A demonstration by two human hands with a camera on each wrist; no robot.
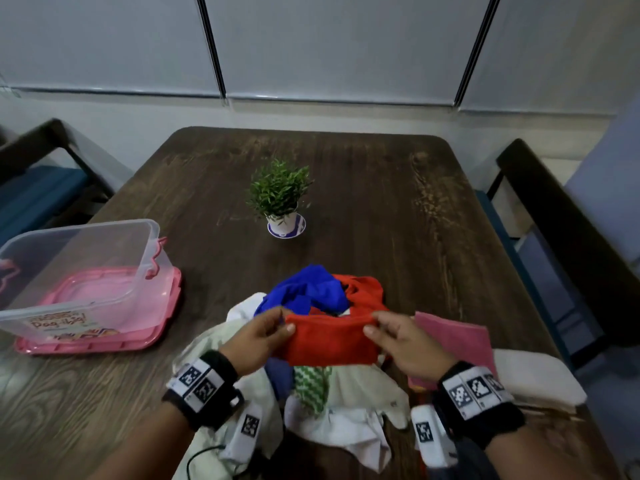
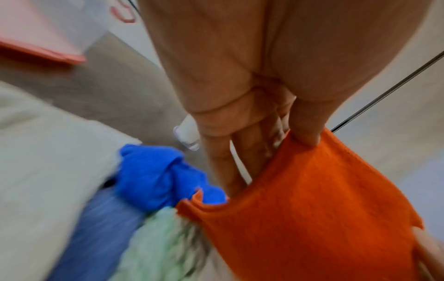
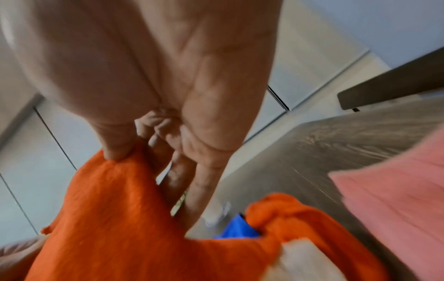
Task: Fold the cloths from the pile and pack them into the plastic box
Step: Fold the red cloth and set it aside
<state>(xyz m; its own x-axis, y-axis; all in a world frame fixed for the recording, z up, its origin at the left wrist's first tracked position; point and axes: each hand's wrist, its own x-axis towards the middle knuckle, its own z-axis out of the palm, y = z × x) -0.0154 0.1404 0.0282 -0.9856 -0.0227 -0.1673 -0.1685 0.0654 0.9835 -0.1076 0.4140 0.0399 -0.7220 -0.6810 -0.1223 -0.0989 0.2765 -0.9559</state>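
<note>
Nearest the camera: a messy pile of cloths [image 1: 346,410] at the table's near edge, mostly white and cream, with a green-and-white zigzag cloth [image 1: 311,386] poking out in the middle.

Just above that pile, an orange cloth [image 1: 329,337] held up and stretched flat between both hands. Left hand [image 1: 258,337] pinching the top left corner, thumb on the near side and fingers tucked behind. Right hand [image 1: 401,341] pinching the top right corner the same way. Same grip in the wrist views: left thumb pressing the orange fabric [image 2: 312,209] against the fingers, right thumb doing likewise [image 3: 115,218]. Lower edge of the cloth hanging down over the pile. Both wrists wearing black bands with printed square markers.

Right of the right hand: a pink cloth [image 1: 457,341] lying flat on the table, and a cream folded cloth [image 1: 540,379] near the right edge.

Just behind the held cloth: a crumpled blue cloth [image 1: 308,289] touching a second bunched-up orange cloth [image 1: 363,289], both on the far side of the pile.

Off to the left, well apart from the pile: the clear plastic box [image 1: 69,271], open, sitting on top of its pink lid [image 1: 104,341]. Pink latch handles on the sides, colourful label on the near wall. No cloth visible inside.

Further back, mid-table: a small potted plant [image 1: 280,199] in a white pot on a saucer.

All on a dark wooden table [image 1: 381,202], with dark chairs at either side and grey panelled wall at the far end.
</note>
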